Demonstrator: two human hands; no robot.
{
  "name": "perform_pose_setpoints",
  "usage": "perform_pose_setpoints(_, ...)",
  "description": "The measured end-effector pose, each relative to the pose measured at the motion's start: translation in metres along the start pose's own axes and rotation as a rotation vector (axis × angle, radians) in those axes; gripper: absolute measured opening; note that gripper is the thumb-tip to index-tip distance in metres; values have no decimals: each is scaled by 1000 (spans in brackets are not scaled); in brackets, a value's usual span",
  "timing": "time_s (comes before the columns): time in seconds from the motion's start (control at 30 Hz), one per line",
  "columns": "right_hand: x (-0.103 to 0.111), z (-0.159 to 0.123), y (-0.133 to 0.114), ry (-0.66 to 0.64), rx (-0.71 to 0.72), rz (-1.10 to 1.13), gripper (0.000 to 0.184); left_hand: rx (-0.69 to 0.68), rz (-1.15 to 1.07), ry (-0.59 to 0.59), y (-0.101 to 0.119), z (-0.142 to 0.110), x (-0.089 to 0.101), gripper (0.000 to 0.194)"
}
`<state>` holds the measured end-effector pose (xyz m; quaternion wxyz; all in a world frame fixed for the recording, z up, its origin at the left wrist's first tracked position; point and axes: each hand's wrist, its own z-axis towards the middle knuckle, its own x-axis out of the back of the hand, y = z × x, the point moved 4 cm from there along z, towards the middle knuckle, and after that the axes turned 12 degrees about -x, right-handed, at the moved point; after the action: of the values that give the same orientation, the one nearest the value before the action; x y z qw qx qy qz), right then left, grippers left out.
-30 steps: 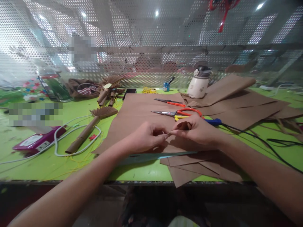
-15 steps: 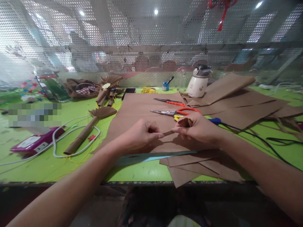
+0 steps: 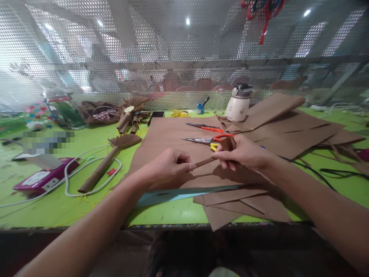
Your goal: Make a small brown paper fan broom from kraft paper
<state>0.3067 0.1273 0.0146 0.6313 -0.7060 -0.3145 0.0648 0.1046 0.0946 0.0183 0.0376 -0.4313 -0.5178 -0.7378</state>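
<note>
A narrow strip of brown paper [image 3: 204,162] is stretched between my two hands, above a large brown paper sheet [image 3: 164,134]. My left hand [image 3: 173,166] pinches its left end between thumb and fingers. Around the other end, my right hand [image 3: 238,154] is closed, with a wider curled part of the brown paper rising by its fingers. Just beyond my right hand lie orange-handled scissors [image 3: 198,141]. A second orange-handled cutting tool [image 3: 203,126] rests farther back. Something yellow [image 3: 213,147] shows beside my right fingers, partly hidden.
Rolled paper pieces with pleated fans [image 3: 98,171] lie on the left, near a purple power strip [image 3: 46,177] and white cable. A white bottle [image 3: 238,104] and brown paper sheets [image 3: 302,130] occupy the back right. Paper offcuts [image 3: 221,215] overhang the front edge.
My hands have drawn slightly apart, so more of the paper strip shows between them. The curled part by my right hand has turned. The whole view has shifted slightly.
</note>
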Motion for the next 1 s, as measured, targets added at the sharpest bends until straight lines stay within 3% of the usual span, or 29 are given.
perform_pose_setpoints(0.17,15,-1,-7,140,112,243,23,2,-294,46,4,-3,5,33)
perform_pose_setpoints(0.27,7,-5,-12,39,168,319,18,-2,-461,63,5,-4,2,30)
perform_pose_setpoints(0.4,-14,-12,-17,-170,171,335,36,27,-652,38,5,-4,-4,25)
perform_pose_setpoints(0.63,-19,-14,-18,-220,176,416,20,50,-801,-65,8,-4,-14,21)
perform_pose_setpoints(0.87,-14,-16,-19,-217,234,406,29,37,-880,-46,6,-3,-16,22)
perform_pose_setpoints(1.0,-8,-14,-18,-180,254,408,24,31,-893,-25,8,-3,-16,21)
